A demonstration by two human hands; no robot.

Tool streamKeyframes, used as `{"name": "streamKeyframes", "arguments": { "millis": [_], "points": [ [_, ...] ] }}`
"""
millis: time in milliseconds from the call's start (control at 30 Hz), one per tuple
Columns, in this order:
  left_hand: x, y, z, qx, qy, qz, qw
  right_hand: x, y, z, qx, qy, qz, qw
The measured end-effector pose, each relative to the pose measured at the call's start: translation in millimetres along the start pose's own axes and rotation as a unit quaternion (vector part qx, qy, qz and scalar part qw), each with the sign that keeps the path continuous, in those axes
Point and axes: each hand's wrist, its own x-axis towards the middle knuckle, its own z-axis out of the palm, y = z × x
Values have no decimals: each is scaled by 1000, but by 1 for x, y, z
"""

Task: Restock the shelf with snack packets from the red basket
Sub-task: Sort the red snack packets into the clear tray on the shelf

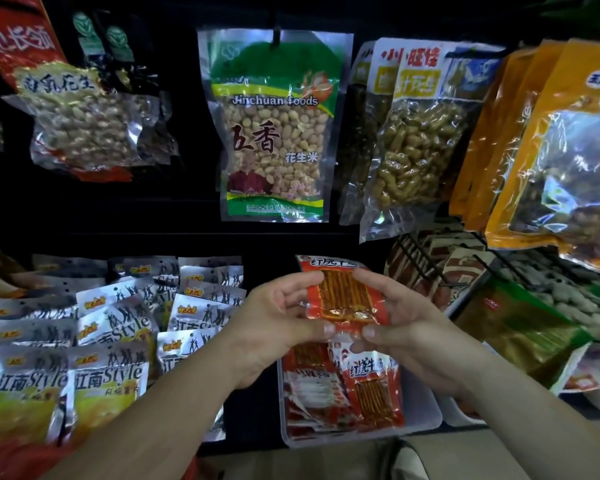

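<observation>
Both hands hold one red snack packet (pixel 343 296) with orange sticks showing through its window, upright above a clear plastic tray (pixel 426 424). My left hand (pixel 278 317) grips its left edge, thumb on the lower front. My right hand (pixel 406 323) grips the right edge the same way. The tray holds several more red packets (pixel 371 386) of the same kind. The red basket is not clearly in view; only a red patch (pixel 21 462) shows at the bottom left.
Silver and yellow packets (pixel 104 375) fill the shelf to the left. Peanut bags hang above: a green one (pixel 274 133), a clear one (pixel 80 129) at left, others (pixel 416 140) and orange bags (pixel 548 150) at right. Wire racks (pixel 437 261) with more packets stand at right.
</observation>
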Motion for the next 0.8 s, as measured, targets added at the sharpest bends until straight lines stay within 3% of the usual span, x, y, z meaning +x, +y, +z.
{"name": "streamKeyframes", "arguments": {
  "millis": [133, 267, 300, 400, 500, 600, 700, 800],
  "points": [
    [0, 1, 4, -8, 20, 5, 1000, -1, 2, 4, -86, 53, -14, 995],
    [-2, 2, 14, 61, 51, 39, 996, 3, 5, 12, -265, 159, -74, 948],
    [-3, 2, 17, 87, 50, 51, 994, 4, 5, 12, -260, 154, -90, 949],
    [-3, 0, 26, 157, -2, 69, 985, 7, 7, 17, -84, 80, -77, 990],
    [-6, -3, 32, 172, -85, 40, 981, 12, 13, 16, -33, 124, -46, 991],
    [-2, -7, 28, 183, 8, 56, 981, 17, 19, 8, -26, 196, -41, 979],
    [4, -7, 16, 190, 126, 89, 970, 18, 20, 7, -81, 176, -53, 980],
    [1, -8, 9, 93, 63, 55, 992, 16, 20, 10, -98, 113, -65, 987]
  ]
}}
